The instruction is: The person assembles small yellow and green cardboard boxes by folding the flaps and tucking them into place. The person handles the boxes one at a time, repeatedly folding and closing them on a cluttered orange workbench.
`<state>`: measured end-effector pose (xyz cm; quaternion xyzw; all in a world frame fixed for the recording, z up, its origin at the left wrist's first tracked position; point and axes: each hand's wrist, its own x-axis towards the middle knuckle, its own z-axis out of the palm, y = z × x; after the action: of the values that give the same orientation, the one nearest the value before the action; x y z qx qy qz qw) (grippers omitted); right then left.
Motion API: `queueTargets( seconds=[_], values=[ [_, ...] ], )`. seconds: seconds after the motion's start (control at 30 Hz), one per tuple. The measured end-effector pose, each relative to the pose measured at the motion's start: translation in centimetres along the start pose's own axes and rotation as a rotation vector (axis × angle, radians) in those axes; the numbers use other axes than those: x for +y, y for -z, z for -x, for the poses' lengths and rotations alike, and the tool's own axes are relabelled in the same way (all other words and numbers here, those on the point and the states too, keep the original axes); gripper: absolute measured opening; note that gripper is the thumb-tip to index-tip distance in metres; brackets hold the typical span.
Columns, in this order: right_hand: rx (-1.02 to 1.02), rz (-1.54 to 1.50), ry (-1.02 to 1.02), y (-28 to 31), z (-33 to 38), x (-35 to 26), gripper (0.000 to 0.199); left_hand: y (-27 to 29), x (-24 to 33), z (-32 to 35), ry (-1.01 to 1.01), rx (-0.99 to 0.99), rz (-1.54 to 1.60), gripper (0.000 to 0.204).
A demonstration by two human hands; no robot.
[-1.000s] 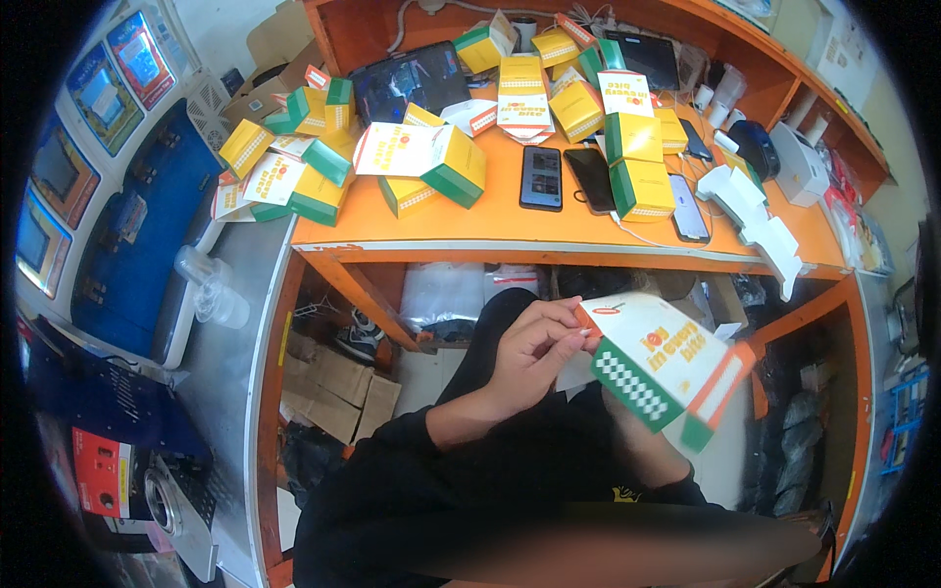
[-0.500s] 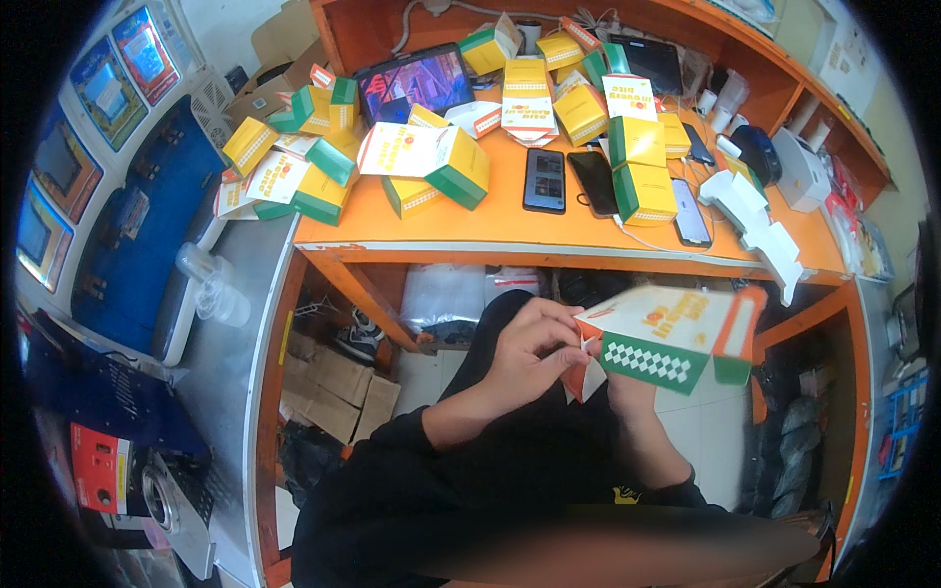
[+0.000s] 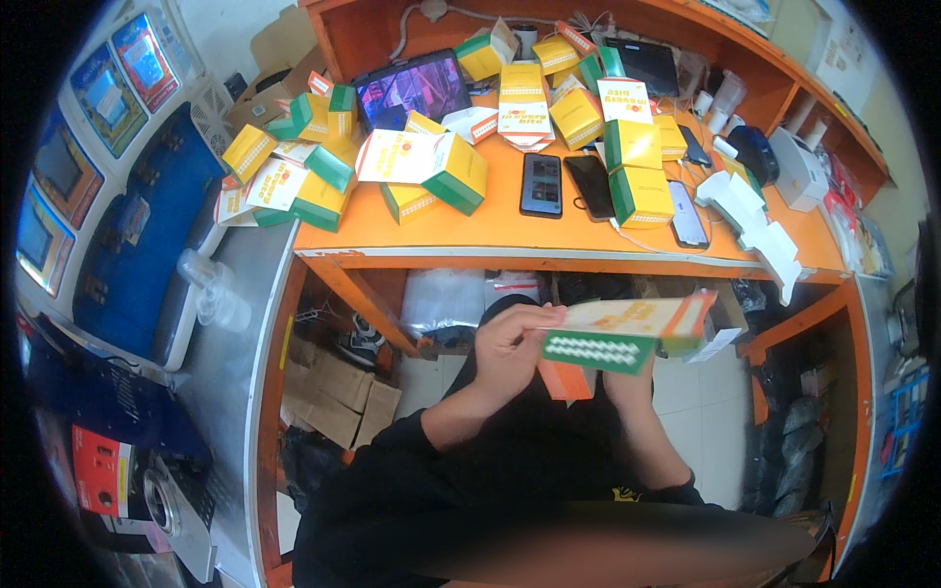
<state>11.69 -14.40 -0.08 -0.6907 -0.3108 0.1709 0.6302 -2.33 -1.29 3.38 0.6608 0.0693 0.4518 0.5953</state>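
I hold a flat, unfolded carton blank (image 3: 627, 331), cream on top with a green dotted side and orange flaps, above my lap below the desk edge. My left hand (image 3: 512, 345) grips its left end with fingers curled over the edge. My right hand (image 3: 629, 380) is under the blank, mostly hidden by it, and seems to support it from below. On the orange desk (image 3: 490, 233) lie many assembled yellow, green and white small boxes (image 3: 454, 172).
Two dark phones (image 3: 541, 184) and a third phone (image 3: 686, 214) lie on the desk, with a tablet (image 3: 412, 90) showing a picture at the back. White folded pieces (image 3: 755, 218) sit at the right. Flattened cardboard (image 3: 338, 397) lies under the desk. A blue cabinet (image 3: 137, 245) stands left.
The carton blank has been turned from a tilted, open face toward a flatter, horizontal pose, and has risen slightly. My left hand stays at its left end.
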Motion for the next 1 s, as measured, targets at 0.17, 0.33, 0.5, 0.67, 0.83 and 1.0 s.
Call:
queueTargets(
  seconds=[0.17,0.33,0.5,0.67,0.83,1.0],
  values=[
    [-0.049,0.245,-0.137,0.4,-1.5,-1.1,0.018,0.2,-1.0,0.2,0.105,0.084,0.155,0.014],
    [0.335,0.331,0.161,2.3,-2.5,-3.6,0.013,-0.4,-2.4,0.1,0.036,0.569,0.126,0.025],
    [0.345,0.476,0.475,2.4,-1.2,-5.6,0.006,-0.8,-1.4,2.1,-0.045,-0.178,-0.003,0.022],
    [-0.057,0.552,0.731,-0.4,0.8,-6.9,0.020,-2.3,-1.5,1.7,0.271,-0.010,0.347,0.035],
    [-0.085,0.438,0.655,-1.2,1.5,-7.5,0.020,-1.7,-2.0,1.2,0.279,0.139,0.366,0.026],
    [0.043,0.260,0.576,-1.0,1.4,-7.2,0.014,-0.8,-2.3,1.9,0.023,0.043,-0.190,0.023]
  ],
)
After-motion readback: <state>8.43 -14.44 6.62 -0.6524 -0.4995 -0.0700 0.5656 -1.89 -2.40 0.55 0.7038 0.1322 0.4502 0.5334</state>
